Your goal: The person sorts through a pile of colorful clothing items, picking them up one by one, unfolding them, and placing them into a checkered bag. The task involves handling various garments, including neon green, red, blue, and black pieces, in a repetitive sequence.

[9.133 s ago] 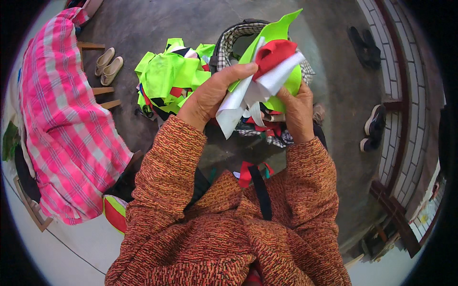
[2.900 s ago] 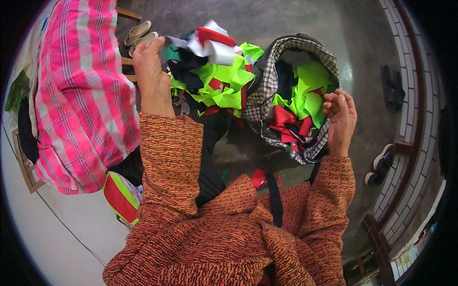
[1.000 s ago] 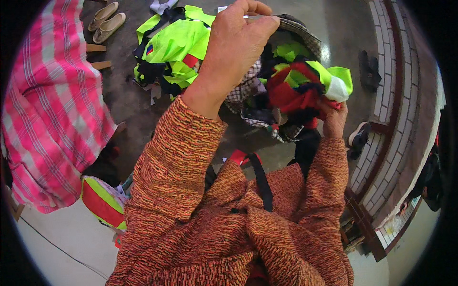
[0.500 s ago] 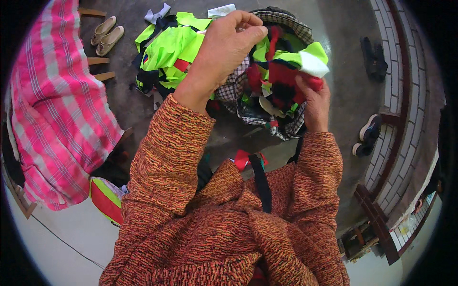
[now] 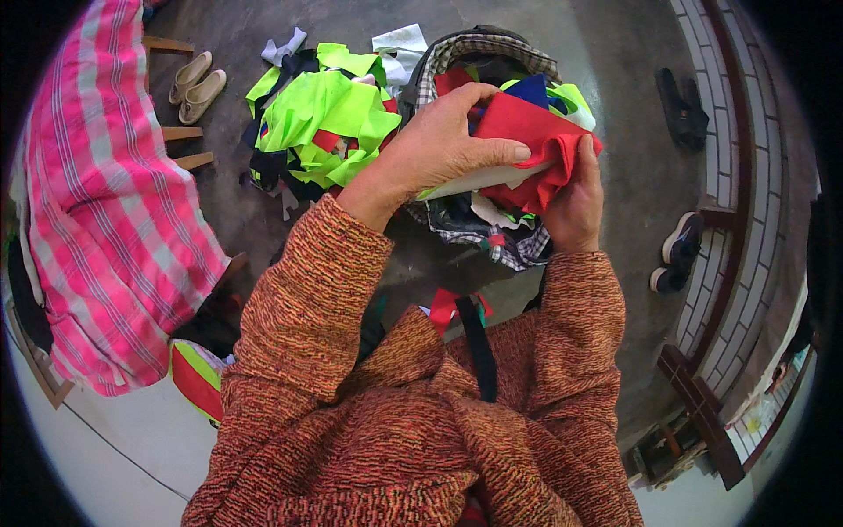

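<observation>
A red piece of cloth (image 5: 522, 130) is stretched between my hands above an open checked bag (image 5: 537, 54). My left hand (image 5: 426, 147) grips its left side, thumb on top and fingers hidden behind. At the right edge, my right hand (image 5: 576, 204) pinches a bunched fold of the same cloth. A whitish strip (image 5: 492, 179) runs below the red one, by my left thumb; whether it is joined to it I cannot tell. Blue (image 5: 529, 90) and neon-yellow scraps (image 5: 572, 97) stick up behind the cloth inside the bag.
Left of the bag lies a heap of neon-yellow scraps (image 5: 307, 110) with dark and red bits. White pieces (image 5: 400, 44) lie behind it. Beige shoes (image 5: 204, 95), dark slippers (image 5: 683, 110) and dark shoes (image 5: 682, 241) stand on the floor. A pink checked cloth (image 5: 110, 202) hangs at the left.
My left hand has come down and right onto the red cloth, which is now spread between both hands. The white-and-yellow scrap near my right hand now lies behind the cloth.
</observation>
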### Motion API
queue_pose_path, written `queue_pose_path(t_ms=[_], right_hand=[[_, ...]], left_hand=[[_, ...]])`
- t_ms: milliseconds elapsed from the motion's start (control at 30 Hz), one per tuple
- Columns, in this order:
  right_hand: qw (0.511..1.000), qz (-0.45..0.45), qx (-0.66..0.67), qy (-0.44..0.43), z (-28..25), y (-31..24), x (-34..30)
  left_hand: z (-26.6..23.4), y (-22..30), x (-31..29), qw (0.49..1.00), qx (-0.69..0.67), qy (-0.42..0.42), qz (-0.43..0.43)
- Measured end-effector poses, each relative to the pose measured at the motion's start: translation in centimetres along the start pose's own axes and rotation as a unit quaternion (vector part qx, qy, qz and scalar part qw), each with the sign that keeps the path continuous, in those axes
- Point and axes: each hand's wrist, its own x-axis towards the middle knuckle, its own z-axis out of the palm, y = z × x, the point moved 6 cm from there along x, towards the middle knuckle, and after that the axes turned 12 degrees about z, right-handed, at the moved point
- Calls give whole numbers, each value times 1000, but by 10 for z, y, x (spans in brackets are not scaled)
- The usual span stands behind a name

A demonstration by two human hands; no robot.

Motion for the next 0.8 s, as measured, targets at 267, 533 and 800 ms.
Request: queue_pose_path(t_ms=[267,533,800], right_hand=[[999,30,-38,-8,-6,4,1],[979,-110,-139,100,-17,-18,5],[956,-196,-154,154,-26,-29,5]], left_hand=[[16,-14,-5,993,-90,-45,-60],[-1,-7,-1,984,-144,45,-98],[-3,-2,-1,930,-335,95,-119]])
